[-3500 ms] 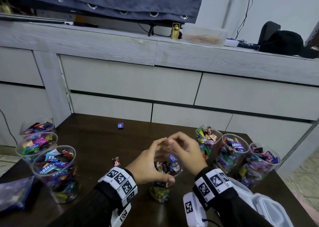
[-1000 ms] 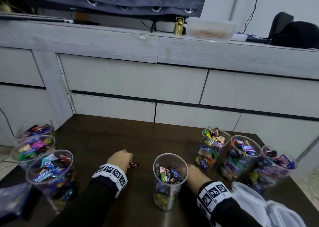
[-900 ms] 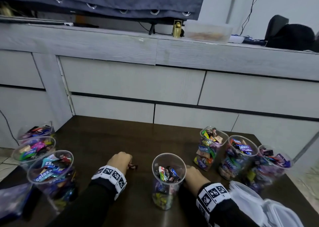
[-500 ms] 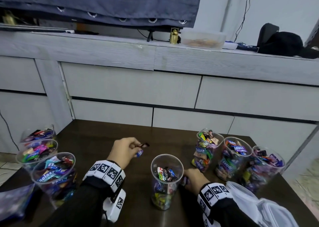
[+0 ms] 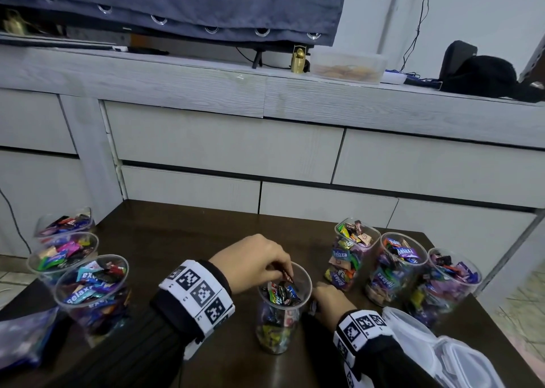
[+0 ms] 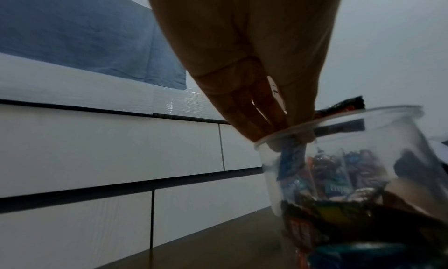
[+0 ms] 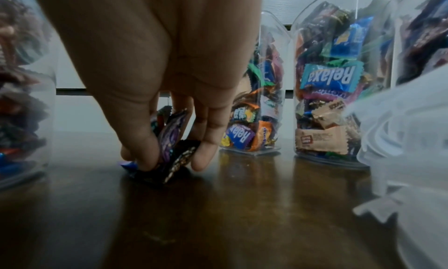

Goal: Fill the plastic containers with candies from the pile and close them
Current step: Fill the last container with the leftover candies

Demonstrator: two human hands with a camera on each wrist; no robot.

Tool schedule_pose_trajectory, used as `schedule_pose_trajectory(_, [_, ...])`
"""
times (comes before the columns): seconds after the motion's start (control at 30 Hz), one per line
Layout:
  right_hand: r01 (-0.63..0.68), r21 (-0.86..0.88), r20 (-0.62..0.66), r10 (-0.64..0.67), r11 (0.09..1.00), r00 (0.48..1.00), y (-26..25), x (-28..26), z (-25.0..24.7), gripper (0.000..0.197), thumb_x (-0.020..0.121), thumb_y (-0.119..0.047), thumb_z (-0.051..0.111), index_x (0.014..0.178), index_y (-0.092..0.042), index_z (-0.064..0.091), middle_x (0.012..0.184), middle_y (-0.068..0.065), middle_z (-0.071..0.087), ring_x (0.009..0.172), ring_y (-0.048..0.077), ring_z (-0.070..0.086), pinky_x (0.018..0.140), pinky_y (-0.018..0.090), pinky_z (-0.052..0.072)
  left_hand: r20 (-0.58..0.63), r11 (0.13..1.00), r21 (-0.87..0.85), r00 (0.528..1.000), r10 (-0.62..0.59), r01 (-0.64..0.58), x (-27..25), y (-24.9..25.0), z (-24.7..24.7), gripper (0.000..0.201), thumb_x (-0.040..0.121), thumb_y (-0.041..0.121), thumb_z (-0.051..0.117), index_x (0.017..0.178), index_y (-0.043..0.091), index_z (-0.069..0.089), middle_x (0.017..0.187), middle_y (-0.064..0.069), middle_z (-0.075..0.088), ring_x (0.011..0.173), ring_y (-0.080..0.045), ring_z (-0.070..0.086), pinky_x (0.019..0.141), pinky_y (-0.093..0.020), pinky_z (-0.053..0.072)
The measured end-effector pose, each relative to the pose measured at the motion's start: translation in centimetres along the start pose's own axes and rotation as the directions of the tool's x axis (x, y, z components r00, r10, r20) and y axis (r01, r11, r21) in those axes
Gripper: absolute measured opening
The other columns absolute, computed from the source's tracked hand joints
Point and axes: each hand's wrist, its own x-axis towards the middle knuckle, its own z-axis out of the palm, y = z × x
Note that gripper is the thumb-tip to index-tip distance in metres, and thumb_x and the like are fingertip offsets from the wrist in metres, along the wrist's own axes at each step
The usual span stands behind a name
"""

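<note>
Bare table is lying open from ten to one o'clock of the middle container. Three filled containers are crowding two to three o'clock, three more are standing at nine, and stacked lids are blocking four o'clock

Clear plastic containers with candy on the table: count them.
7: three clear plastic candy containers at the left edge, one centre, three right. None visibly hidden.
</note>
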Motion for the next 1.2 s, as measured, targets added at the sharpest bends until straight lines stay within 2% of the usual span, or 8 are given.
schedule_pose_trajectory(0.13, [-0.034,0.025,0.034,0.033,0.999,0.999,-0.3,-0.1,-0.9,0.016,0.085,-0.017,0.063,0.099,-0.020,0.069,0.103,0.003,0.055,0.101,0.021,0.061,0.080,0.020,0.041,0.102,0.988,0.141,0.994,0.045,-0.060,0.3,0.0,0.2,0.023,0.093,0.026,0.063,0.113,0.031,0.071,0.120,0.012,0.065,0.112,-0.006,0.050,0.099,-0.030,0.042])
schedule_pose_trajectory(0.33, [-0.053,0.104,0.075,0.045,0.993,0.996,0.0,-0.3,-2.2,0.017,0.082,-0.007,0.061,0.093,-0.012,0.073,0.099,0.005,0.072,0.094,0.016,0.066,0.074,0.011,0.042,-0.034,0.990,-0.143,0.999,0.011,-0.016,-0.5,-0.9,1.3,0.029,0.089,0.026,0.064,0.117,0.032,0.065,0.130,0.019,0.055,0.121,0.005,0.040,0.101,-0.015,0.034])
schedule_pose_trajectory(0.4, [-0.047,0.116,0.069,0.039,0.992,0.997,0.1,-0.5,-2.6,0.019,0.081,-0.006,0.060,0.093,-0.012,0.073,0.097,0.003,0.073,0.093,0.014,0.066,0.068,0.004,0.037,-0.047,0.963,-0.266,0.997,-0.061,0.047,-0.9,-1.3,1.8,0.042,0.085,0.040,0.070,0.125,0.037,0.056,0.136,0.024,0.046,0.126,0.009,0.036,0.100,-0.012,0.031])
schedule_pose_trajectory(0.5, [-0.050,0.141,0.031,0.046,0.989,0.998,0.4,-0.8,-3.6,0.020,0.078,-0.003,0.059,0.087,-0.012,0.074,0.092,-0.002,0.072,0.091,0.012,0.065,0.065,0.000,0.035,0.055,0.887,-0.428,0.984,-0.170,0.177,-1.4,-1.8,2.5,0.082,0.065,0.056,0.082,0.135,0.040,0.043,0.137,0.023,0.044,0.126,0.003,0.044,0.105,-0.027,0.043])
schedule_pose_trajectory(0.63, [-0.037,0.186,-0.047,0.046,0.982,0.998,-0.3,-1.3,-6.7,0.015,0.079,-0.003,0.063,0.083,-0.015,0.072,0.077,-0.017,0.059,0.078,0.002,0.058,0.067,0.004,0.039,0.165,0.821,-0.517,0.969,-0.182,0.242,-1.8,-2.3,3.8,0.111,0.053,0.043,0.093,0.145,0.035,0.031,0.138,0.017,0.050,0.126,0.001,0.050,0.109,-0.034,0.043])
schedule_pose_trajectory(0.73, [0.005,0.257,-0.154,0.035,0.967,0.987,-1.5,-2.0,-10.4,0.017,0.078,-0.003,0.068,0.077,-0.020,0.069,0.077,-0.015,0.060,0.070,-0.005,0.053,0.059,0.004,0.039,0.173,0.825,-0.503,0.965,-0.194,0.257,-1.9,-2.5,4.5,0.112,0.054,0.039,0.093,0.144,0.039,0.028,0.134,0.020,0.053,0.125,0.005,0.049,0.110,-0.032,0.041])
schedule_pose_trajectory(0.9, [0.166,0.310,-0.303,-0.068,0.936,0.951,-5.2,-3.8,-16.1,0.018,0.079,-0.006,0.069,0.076,-0.024,0.067,0.074,-0.014,0.061,0.065,0.002,0.054,0.057,0.007,0.042,0.173,0.804,-0.530,0.963,-0.208,0.269,-1.7,-2.8,4.7,0.093,0.053,0.043,0.091,0.130,0.041,0.040,0.126,0.021,0.058,0.117,0.005,0.055,0.104,-0.033,0.049])
schedule_pose_trajectory(1.2, [0.355,0.037,0.005,-0.356,0.934,0.935,-9.9,-3.5,-14.8,0.016,0.081,-0.009,0.066,0.092,-0.020,0.072,0.086,-0.010,0.058,0.067,-0.002,0.047,0.063,0.005,0.034,0.155,0.820,-0.504,0.962,-0.223,0.271,-1.6,-2.8,5.0,0.094,0.052,0.049,0.091,0.130,0.035,0.040,0.124,0.014,0.061,0.114,0.002,0.059,0.101,-0.034,0.050])
